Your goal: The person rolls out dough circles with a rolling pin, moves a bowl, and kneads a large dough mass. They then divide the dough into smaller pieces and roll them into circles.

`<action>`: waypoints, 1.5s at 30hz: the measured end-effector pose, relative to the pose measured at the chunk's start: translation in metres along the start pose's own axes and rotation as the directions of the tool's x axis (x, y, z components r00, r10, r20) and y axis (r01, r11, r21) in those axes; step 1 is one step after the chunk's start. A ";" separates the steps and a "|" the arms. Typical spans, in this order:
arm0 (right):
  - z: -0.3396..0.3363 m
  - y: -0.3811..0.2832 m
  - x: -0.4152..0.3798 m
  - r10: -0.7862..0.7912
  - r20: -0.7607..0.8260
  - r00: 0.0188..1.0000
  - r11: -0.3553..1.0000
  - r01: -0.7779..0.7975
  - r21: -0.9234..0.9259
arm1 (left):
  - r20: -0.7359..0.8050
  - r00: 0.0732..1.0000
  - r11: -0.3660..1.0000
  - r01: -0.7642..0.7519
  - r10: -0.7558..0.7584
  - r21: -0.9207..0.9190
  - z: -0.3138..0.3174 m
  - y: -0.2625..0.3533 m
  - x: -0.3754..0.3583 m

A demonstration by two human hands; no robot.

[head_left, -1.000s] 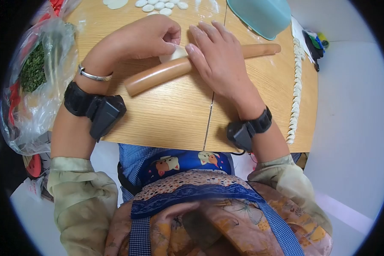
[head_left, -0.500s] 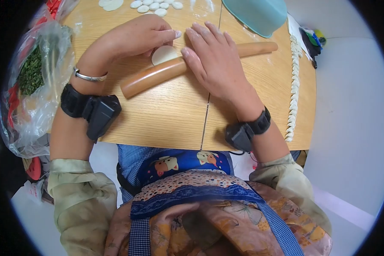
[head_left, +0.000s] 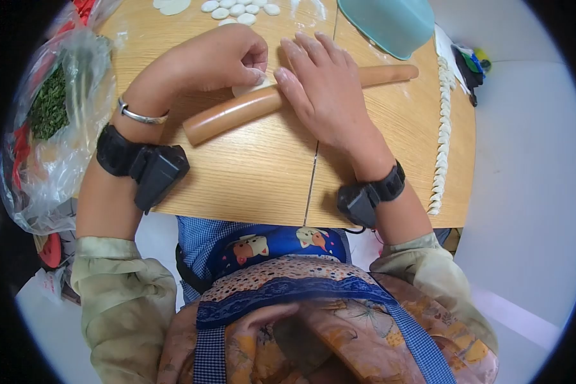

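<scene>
A wooden rolling pin (head_left: 233,116) lies slantwise on the wooden table (head_left: 256,173). Over its middle rests my right hand (head_left: 326,93), palm down, its fingers stretched forward past the pin. On the far side of the pin is a flat round piece of dough (head_left: 246,90), partly covered by my left hand (head_left: 227,56). The left thumb and curled fingers pinch the dough's far right edge; some of those fingers are hidden behind the thumb.
Several small dough discs (head_left: 238,10) and flat wrappers (head_left: 171,5) lie at the table's far side. A teal bowl (head_left: 390,25) stands far right. Folded dumplings (head_left: 441,141) line the right edge. A plastic bag of chopped greens (head_left: 50,105) is at left.
My left thumb has come down onto the dough, which now shows less under the hand. The right hand stays on the pin, and the table view has shifted slightly.
</scene>
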State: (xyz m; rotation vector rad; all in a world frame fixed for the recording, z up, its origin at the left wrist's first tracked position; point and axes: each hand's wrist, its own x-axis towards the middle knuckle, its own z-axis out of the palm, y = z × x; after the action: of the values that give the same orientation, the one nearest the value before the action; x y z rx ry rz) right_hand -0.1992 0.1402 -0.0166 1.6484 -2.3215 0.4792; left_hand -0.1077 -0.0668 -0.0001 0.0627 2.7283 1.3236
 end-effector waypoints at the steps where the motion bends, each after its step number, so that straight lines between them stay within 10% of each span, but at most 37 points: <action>1: -0.006 -0.003 -0.008 0.019 0.047 0.999 1.000 -0.019 0.003 | 0.000 1.000 1.000 -0.003 0.003 0.002 -0.001 0.000 0.000; 6: -0.030 -0.018 -0.042 0.044 0.110 0.993 0.999 -0.042 -0.026 | 0.051 0.996 0.973 0.079 -0.069 -0.216 -0.002 0.002 -0.002; 21: 0.021 0.011 0.034 -0.031 -0.013 0.999 0.999 0.030 -0.044 | -0.050 0.998 0.998 -0.035 0.038 0.059 -0.004 -0.004 0.004; 34: -0.019 -0.013 -0.028 0.042 0.089 0.995 0.999 -0.042 0.002 | 0.052 0.997 0.996 -0.066 0.063 0.062 -0.003 0.004 -0.001; 36: -0.028 -0.017 -0.044 0.053 0.106 0.993 0.999 -0.054 0.005 | 0.122 0.984 0.955 0.156 -0.129 -0.253 -0.003 0.008 -0.006; 45: -0.013 -0.008 -0.020 0.013 0.068 0.998 1.000 -0.014 0.010 | 0.051 0.996 0.994 0.080 -0.077 -0.078 -0.008 0.010 -0.002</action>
State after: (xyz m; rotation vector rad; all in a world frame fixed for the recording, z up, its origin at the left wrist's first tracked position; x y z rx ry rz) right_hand -0.1852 0.1606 -0.0118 1.6800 -2.3840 0.4456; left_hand -0.1065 -0.0668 0.0130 -0.0192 2.6068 1.3897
